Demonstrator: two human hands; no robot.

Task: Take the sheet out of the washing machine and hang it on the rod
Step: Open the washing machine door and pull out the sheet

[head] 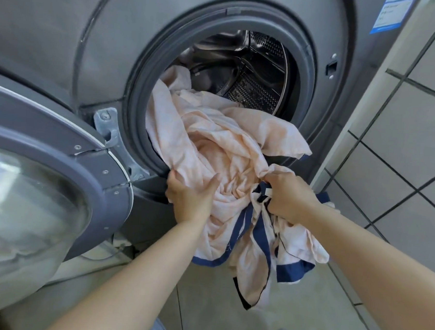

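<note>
Sheet (227,145): thin, matt, creased peach cloth, edged with dark blue fabric bands.
Drum (255,91): perforated, shiny metal.
Door seal (136,102): dull grey rubber.
Washing machine front (54,30): smooth grey panel, seen with a satin sheen.
Door (33,193): glossy clear window set in a grey plastic ring.
Hinge (107,126): bare metal.
Wall tiles (415,124): smooth, glazed, with dark grout.

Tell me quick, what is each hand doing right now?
Left hand: grips the peach sheet at the washing machine opening.
Right hand: closed tightly on a bunch of the same sheet, by its navy border.
</note>
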